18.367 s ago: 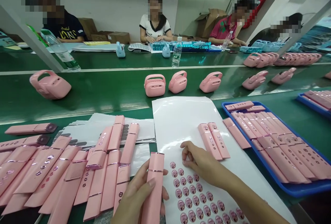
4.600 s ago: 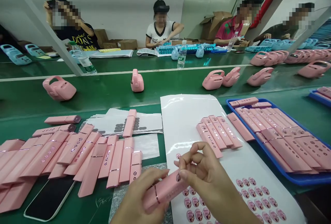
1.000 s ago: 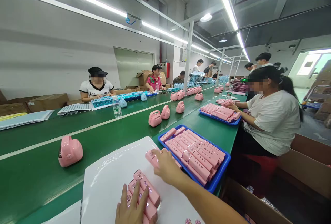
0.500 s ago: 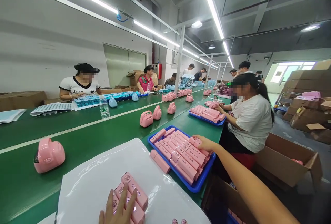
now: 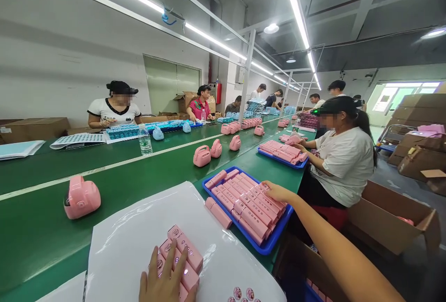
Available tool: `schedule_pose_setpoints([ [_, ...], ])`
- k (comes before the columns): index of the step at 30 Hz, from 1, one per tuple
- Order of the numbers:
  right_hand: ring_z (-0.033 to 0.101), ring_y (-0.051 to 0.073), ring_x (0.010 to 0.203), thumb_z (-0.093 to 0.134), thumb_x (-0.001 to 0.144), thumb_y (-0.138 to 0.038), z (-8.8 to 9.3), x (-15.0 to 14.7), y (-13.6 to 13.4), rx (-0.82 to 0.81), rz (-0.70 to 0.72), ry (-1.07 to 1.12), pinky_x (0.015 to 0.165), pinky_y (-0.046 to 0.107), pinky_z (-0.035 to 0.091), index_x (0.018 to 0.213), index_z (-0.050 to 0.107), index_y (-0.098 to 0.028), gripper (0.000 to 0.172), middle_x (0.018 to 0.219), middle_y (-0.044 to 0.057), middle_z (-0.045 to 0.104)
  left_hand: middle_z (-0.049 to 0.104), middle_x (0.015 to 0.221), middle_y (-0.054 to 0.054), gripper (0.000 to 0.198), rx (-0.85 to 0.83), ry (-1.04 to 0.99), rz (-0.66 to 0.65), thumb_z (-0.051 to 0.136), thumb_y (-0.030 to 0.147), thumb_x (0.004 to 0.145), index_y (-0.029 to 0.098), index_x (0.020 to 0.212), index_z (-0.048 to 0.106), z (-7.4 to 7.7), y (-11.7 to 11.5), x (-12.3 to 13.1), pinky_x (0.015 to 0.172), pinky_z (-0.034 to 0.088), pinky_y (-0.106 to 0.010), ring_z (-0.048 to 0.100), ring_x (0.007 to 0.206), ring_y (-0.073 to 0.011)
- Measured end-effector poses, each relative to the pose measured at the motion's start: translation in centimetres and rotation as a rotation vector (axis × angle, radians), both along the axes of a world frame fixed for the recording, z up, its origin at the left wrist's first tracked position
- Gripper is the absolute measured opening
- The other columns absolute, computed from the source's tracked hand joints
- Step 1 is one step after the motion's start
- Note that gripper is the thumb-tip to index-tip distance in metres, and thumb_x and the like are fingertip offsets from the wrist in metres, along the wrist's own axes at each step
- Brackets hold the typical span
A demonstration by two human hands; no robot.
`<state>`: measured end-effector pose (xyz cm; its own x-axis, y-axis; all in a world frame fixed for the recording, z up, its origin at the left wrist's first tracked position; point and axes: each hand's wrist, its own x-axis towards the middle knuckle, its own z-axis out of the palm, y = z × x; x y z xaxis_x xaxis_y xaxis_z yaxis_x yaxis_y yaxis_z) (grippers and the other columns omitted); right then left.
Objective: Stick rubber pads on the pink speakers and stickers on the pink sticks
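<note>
Head view: the left hand (image 5: 163,276) lies open, fingers spread across a cluster of pink bars (image 5: 183,255) on a white sheet (image 5: 139,237), while the right hand (image 5: 277,193) reaches to the far end of a blue tray (image 5: 278,232) packed with more bars (image 5: 249,213), its fingers on them, though any grasp is hard to make out from here. Round stickers (image 5: 244,293) are cut off by the lower frame edge. A pink device (image 5: 81,197) stands on the green belt (image 5: 104,172) beside the sheet, and a co-worker (image 5: 344,160) sits past a second tray (image 5: 282,151).
</note>
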<state>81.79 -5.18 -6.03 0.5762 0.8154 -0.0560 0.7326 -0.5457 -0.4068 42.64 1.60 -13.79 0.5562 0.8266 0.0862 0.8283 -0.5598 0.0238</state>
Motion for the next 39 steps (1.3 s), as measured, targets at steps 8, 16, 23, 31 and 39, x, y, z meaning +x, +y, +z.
schedule_pose_setpoints([
  [8, 0.024, 0.020, 0.137, 0.045, 0.092, -0.036, 1.1, -15.6, 1.6, 0.181, 0.319, -0.017, 0.111, 0.038, 0.023, 0.145, 0.017, -0.018, 0.063, 0.151, 0.011, 0.025, 0.018, 0.152, -0.005, 0.058, -0.155, -0.239, 0.011, 0.022, 0.036, 0.090, 0.012, 0.143, 0.023, -0.5, 0.6, -0.6, 0.106, 0.029, -0.051, 0.013, 0.140, -0.0292],
  [16, 0.047, 0.032, 0.118, 0.064, 0.066, -0.020, -2.5, -28.3, 5.4, 0.008, 0.674, 0.026, 0.089, 0.041, 0.044, 0.138, 0.036, -0.014, 0.078, 0.131, 0.018, 0.049, 0.015, 0.151, -0.012, 0.087, -0.196, -0.074, 0.035, 0.053, 0.043, 0.067, 0.007, 0.142, 0.026, 0.9, -0.1, -2.5, 0.107, 0.022, -0.056, 0.008, 0.139, -0.0367],
  [23, 0.053, 0.027, 0.102, 0.068, 0.074, -0.025, -1.9, -27.1, 7.8, 0.036, 0.456, -0.133, 0.079, 0.041, 0.047, 0.125, 0.045, -0.016, 0.057, 0.110, 0.010, 0.057, 0.032, 0.146, -0.020, 0.070, 0.034, -0.183, 0.001, 0.059, 0.039, 0.070, 0.009, 0.132, 0.047, -1.0, 0.5, -3.2, 0.105, 0.025, -0.051, 0.016, 0.136, -0.0436],
  [31, 0.052, 0.027, 0.111, 0.057, 0.089, -0.031, 5.7, -9.9, 12.1, 0.107, 0.091, -0.294, 0.091, 0.049, 0.044, 0.125, 0.049, -0.018, 0.038, 0.129, 0.009, 0.049, 0.035, 0.143, -0.025, 0.071, 0.075, -0.230, -0.015, 0.066, 0.041, 0.065, 0.009, 0.128, 0.052, -1.8, 1.2, -3.2, 0.104, 0.029, -0.053, 0.022, 0.133, -0.0463],
  [39, 0.059, 0.022, 0.098, 0.057, 0.090, -0.030, 2.6, -3.9, 12.9, -0.173, -0.002, -0.205, 0.082, 0.042, 0.051, 0.117, 0.054, -0.016, 0.031, 0.117, 0.008, 0.057, 0.035, 0.143, -0.023, 0.072, 0.027, -0.183, 0.052, 0.070, 0.036, 0.066, 0.009, 0.129, 0.050, -2.9, 2.4, -3.3, 0.105, 0.031, -0.051, 0.027, 0.133, -0.0418],
])
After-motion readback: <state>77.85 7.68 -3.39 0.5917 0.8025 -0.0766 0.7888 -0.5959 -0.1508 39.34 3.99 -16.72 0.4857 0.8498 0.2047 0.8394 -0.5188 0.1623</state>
